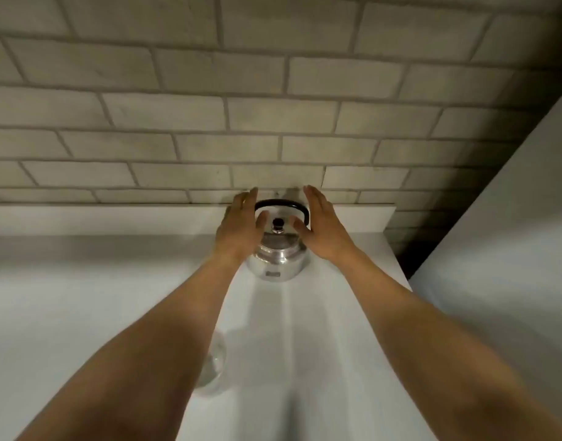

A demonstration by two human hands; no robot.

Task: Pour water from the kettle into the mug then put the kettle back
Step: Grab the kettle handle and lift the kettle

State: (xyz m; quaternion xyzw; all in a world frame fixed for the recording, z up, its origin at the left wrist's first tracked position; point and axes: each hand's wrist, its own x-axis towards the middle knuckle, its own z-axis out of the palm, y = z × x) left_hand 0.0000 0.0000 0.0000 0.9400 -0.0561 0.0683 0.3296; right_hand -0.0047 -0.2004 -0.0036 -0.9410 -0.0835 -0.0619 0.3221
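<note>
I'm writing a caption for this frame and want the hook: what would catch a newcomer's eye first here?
First, the shiny metal kettle with its black handle, standing at the back of the white counter against the brick-patterned wall. Then the two bare arms reaching in, the left hand and right hand open on either side of it. A clear glass mug lies half hidden under the left forearm.

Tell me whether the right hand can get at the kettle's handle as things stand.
Probably yes. The right hand is open right beside the kettle, and the black handle arches free over the lid with nothing covering it.
</note>
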